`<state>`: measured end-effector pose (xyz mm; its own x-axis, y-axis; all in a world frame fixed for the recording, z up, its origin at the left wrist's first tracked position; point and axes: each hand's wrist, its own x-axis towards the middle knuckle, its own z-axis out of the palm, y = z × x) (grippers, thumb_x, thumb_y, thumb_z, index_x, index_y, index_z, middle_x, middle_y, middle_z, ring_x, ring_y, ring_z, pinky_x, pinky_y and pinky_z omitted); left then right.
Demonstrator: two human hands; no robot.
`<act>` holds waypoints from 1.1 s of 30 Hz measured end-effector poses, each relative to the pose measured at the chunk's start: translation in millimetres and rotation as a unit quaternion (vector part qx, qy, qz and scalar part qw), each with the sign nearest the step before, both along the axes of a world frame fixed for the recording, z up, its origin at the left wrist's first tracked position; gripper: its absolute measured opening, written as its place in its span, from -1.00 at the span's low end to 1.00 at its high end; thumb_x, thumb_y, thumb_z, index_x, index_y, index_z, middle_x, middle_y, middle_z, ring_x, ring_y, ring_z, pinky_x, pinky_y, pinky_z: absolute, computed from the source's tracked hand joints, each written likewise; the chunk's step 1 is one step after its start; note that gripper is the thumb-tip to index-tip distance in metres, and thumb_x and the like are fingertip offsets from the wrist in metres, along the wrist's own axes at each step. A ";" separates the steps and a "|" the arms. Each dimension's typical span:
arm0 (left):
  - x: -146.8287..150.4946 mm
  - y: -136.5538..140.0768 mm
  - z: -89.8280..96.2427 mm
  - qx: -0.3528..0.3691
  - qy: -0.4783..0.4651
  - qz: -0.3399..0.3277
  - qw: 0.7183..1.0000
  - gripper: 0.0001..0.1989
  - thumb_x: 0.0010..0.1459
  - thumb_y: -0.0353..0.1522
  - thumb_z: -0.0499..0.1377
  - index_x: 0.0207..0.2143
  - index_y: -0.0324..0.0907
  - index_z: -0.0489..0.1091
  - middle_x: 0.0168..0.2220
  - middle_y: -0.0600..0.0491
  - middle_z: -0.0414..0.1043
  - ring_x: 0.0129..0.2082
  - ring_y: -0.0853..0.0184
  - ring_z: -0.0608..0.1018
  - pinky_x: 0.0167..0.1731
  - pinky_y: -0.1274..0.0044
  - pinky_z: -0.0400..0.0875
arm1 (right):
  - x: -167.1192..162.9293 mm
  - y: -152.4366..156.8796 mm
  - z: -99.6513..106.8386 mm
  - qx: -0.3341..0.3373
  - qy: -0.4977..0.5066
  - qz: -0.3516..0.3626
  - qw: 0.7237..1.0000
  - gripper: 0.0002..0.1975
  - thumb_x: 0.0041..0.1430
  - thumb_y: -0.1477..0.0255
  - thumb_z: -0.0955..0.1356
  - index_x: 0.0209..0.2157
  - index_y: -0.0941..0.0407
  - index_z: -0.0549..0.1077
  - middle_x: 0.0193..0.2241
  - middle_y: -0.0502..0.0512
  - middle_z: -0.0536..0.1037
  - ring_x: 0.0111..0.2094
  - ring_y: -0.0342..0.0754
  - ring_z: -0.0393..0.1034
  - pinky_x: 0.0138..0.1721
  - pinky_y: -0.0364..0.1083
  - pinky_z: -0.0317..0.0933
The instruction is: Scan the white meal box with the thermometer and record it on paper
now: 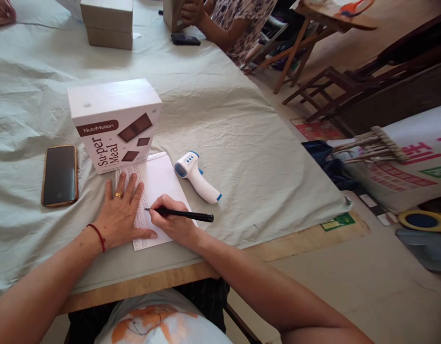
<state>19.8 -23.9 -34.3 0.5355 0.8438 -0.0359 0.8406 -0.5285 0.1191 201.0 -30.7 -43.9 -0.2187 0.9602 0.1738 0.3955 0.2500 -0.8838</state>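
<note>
**Pen (192, 215) grasped in right hand (172, 222), tip directed left**

Penwork, judged left to right: the left hand (123, 215), just left of the grip, is flat with fingers spread, grasping nothing. It should press the paper (166, 184) evenly and leave the tip room. The right hand pinches the pen near its tip; a light pinch and a supported wrist would steady the line. Contact between tip and paper cannot be confirmed.

Positions and bearing, left to right: a phone (59, 176) lies well left of the grip. A box (115, 126) stands upright beyond and left of it, at the paper's far end; overlap cannot be determined. The paper lies beneath the grip, long axis running away from the body, far end leaning left. The pen's long axis runs crosswise, its blunt end right of the grip. A thermometer (201, 180) lies beyond and right, apart from the hand.
</note>
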 end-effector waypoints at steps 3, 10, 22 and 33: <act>0.1 0.1 0.4 -0.005 0.004 -0.002 1.000 0.21 -0.03 0.29 0.14 0.37 -0.46 0.01 0.40 -0.47 -0.17 0.40 -0.37 -0.12 0.23 -0.21 -0.23 | 0.4 0.1 0.2 0.010 -0.004 -0.001 1.000 -0.91 0.03 0.43 0.28 -0.53 0.06 0.32 -0.62 -0.09 0.41 -0.59 -0.19 0.19 -0.49 -0.18 0.17; -0.1 0.4 1.1 -0.002 0.004 -0.003 1.000 0.18 -0.01 0.28 0.12 0.37 -0.43 0.03 0.41 -0.45 -0.16 0.40 -0.35 -0.10 0.25 -0.17 -0.24 | 0.9 0.1 0.4 0.002 -0.004 0.001 1.000 -0.92 0.01 0.43 0.28 -0.54 0.06 0.31 -0.62 -0.09 0.42 -0.58 -0.17 0.20 -0.48 -0.17 0.18; 0.0 1.3 0.7 -0.005 0.001 -0.001 1.000 0.20 -0.02 0.29 0.11 0.36 -0.46 0.03 0.40 -0.46 -0.15 0.40 -0.36 -0.10 0.24 -0.19 -0.22 | 0.4 0.5 -0.5 -0.006 0.013 -0.007 1.000 -0.92 0.00 0.43 0.29 -0.54 0.05 0.32 -0.62 -0.09 0.41 -0.58 -0.18 0.21 -0.49 -0.17 0.16; 0.5 1.3 2.1 -0.012 0.014 0.001 1.000 0.22 -0.03 0.29 0.14 0.37 -0.47 0.00 0.41 -0.46 -0.19 0.40 -0.37 -0.12 0.23 -0.20 -0.22 | -0.2 0.6 1.7 0.009 -0.008 -0.003 1.000 -0.92 0.02 0.45 0.28 -0.53 0.06 0.29 -0.62 -0.10 0.39 -0.58 -0.19 0.20 -0.48 -0.17 0.15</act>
<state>20.3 -22.6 -32.2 0.5327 0.8433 -0.0715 0.8446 -0.5243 0.1090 200.8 -30.1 -42.2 -0.2151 0.9583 0.1882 0.4106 0.2636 -0.8729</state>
